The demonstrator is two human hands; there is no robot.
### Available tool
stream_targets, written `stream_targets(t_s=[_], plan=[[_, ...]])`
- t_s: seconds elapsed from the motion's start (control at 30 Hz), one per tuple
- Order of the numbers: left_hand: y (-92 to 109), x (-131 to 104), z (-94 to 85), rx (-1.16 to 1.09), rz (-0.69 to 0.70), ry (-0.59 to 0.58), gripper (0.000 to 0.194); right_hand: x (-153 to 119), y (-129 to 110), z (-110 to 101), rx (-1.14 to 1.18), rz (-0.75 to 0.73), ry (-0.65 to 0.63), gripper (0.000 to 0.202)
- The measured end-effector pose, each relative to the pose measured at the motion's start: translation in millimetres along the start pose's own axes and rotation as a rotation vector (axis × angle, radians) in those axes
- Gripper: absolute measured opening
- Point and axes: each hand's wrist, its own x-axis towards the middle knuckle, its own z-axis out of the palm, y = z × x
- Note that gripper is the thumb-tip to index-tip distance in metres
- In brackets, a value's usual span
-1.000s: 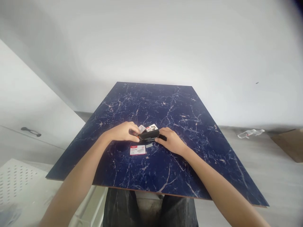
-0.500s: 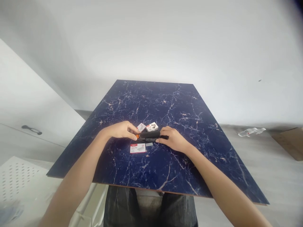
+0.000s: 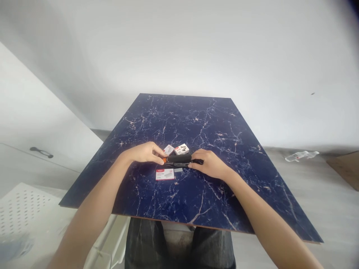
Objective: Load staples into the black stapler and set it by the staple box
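A black stapler (image 3: 179, 159) with an orange tip lies across the middle of the dark blue marbled table (image 3: 196, 123). My left hand (image 3: 144, 153) pinches its orange left end. My right hand (image 3: 210, 164) holds its right end against the tabletop. Two small staple boxes (image 3: 176, 149) sit just behind the stapler. A red-and-white flat staple box (image 3: 164, 174) lies in front of it, with a small grey strip (image 3: 177, 170) beside that box.
A white cabinet with a dark handle (image 3: 41, 151) stands at the left. A white perforated panel (image 3: 25, 201) lies low on the left. On the grey floor at the right are a clear plastic bottle (image 3: 300, 155) and a brown cardboard piece (image 3: 346, 168).
The stapler's orange end has come into sight at my left fingertips. Both hands stay on the stapler, and the view has shifted slightly.
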Motion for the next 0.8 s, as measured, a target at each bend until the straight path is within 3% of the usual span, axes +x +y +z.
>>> stream_targets(t_s=[0.23, 0.33, 0.47, 0.5, 0.6, 0.7, 0.8], plan=[[2, -1, 0.4, 0.030, -0.040, 0.014, 0.040, -15, 17, -40, -0.095, 0.167, -0.103, 0.012], [6, -3, 0.1, 0.088, -0.039, 0.046, 0.041, -18, 13, -46, -0.133, 0.166, -0.040, 0.016], [12, -9, -1.6, 0.192, 0.019, 0.138, 0.034, -15, -14, -20, -0.178, -0.033, 0.277, 0.014], [13, -10, -1.9, 0.208, 0.039, 0.151, 0.032, -14, -23, -8, -0.195, -0.110, 0.299, 0.016], [16, -10, -1.4, 0.221, 0.075, 0.144, 0.029, -8, -44, 25, -0.262, -0.262, 0.122, 0.019], [20, -9, 1.8, 0.232, 0.079, 0.142, 0.032, -4, -51, 43, -0.337, -0.202, 0.023, 0.023], [25, -7, 6.8, 0.291, 0.087, 0.167, 0.027, -3, -51, 43, -0.365, -0.140, -0.031, 0.023]])
